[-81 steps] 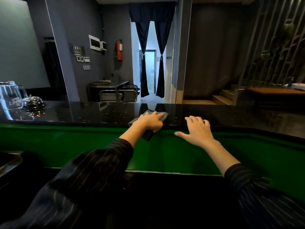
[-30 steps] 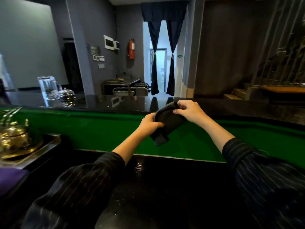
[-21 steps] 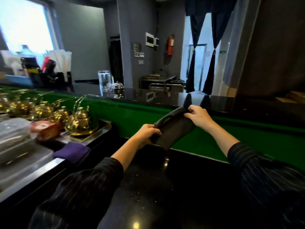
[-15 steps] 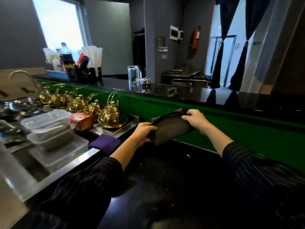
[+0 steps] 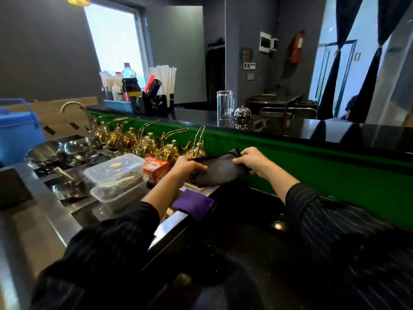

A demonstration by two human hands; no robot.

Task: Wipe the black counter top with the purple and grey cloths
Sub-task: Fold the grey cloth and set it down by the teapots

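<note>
Both hands hold the dark grey cloth [image 5: 220,170] in the air, stretched between them above the edge of a steel worktop. My left hand [image 5: 187,165] grips its left end and my right hand [image 5: 252,159] pinches its upper right corner. The purple cloth [image 5: 193,203] lies folded on the steel edge just below my left forearm, apart from both hands. The lower black counter top [image 5: 245,242] spreads in front of me. The raised black counter top [image 5: 335,130] runs behind a green panel.
A row of several gold teapots [image 5: 154,144] stands left of the cloth. Two clear plastic boxes [image 5: 116,175], a red carton [image 5: 155,167] and steel bowls [image 5: 55,151] crowd the steel worktop. A glass jug [image 5: 224,105] and call bell [image 5: 242,113] stand on the raised counter.
The grey cloth left the raised counter and my right hand took hold of it too. My view swung left, and both hands carried the cloth leftward and lower, over the purple cloth.
</note>
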